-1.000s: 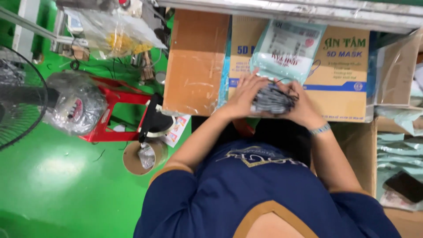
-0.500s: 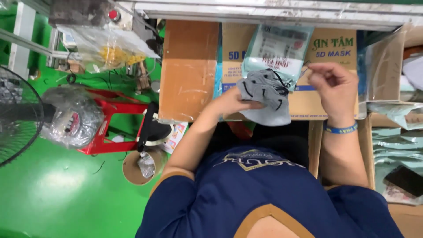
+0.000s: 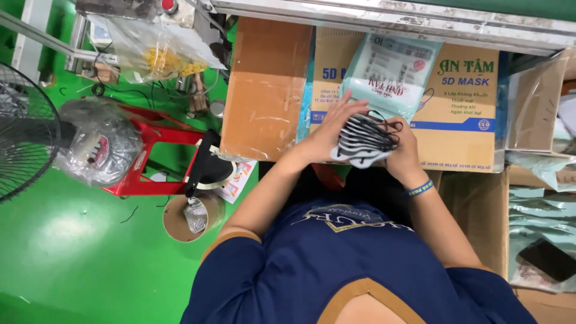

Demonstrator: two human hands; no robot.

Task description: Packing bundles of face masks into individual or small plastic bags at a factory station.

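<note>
A stack of grey face masks (image 3: 363, 141) is being squared between the left hand (image 3: 333, 129) and right hand (image 3: 403, 150), fingers pressed against its sides, just below the pale green pouch (image 3: 390, 72); bagging is not yet begun.

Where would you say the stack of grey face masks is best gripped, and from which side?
Across its two ends, one hand from each side, as the left hand and right hand do now: the stack of masks is loose and fanned, with black ear loops trailing at the right.
</note>
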